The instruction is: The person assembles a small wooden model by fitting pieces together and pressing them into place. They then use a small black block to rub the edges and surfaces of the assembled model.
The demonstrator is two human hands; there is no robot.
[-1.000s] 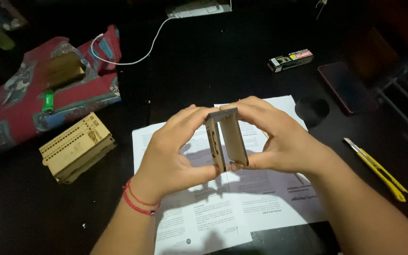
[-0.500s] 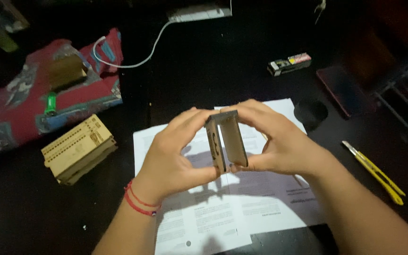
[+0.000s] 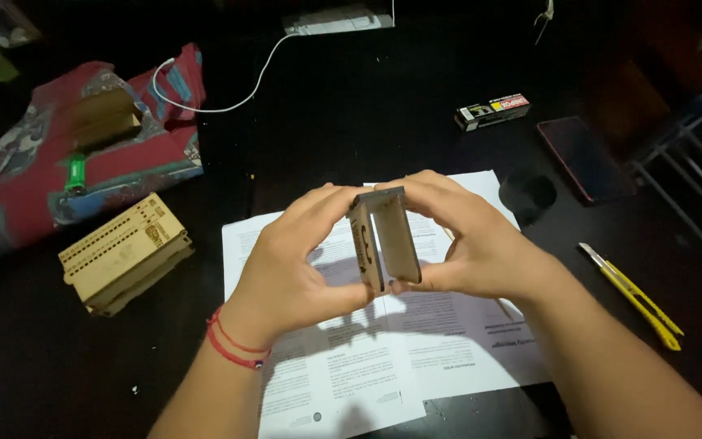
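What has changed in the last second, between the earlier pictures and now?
Almost nothing. Both hands, left and right, keep pressing the small wooden piece between their fingers; it is turned only slightly. The stacked wooden sheets, papers and yellow knife stayed put.

Open dark desk (image 3: 343, 130) is being left free ahead of the hands. The left side is being blocked by a wooden box (image 3: 123, 252) and patterned cloth (image 3: 34, 179); the right is being crowded by a yellow cutter (image 3: 631, 294) and a phone (image 3: 580, 156).
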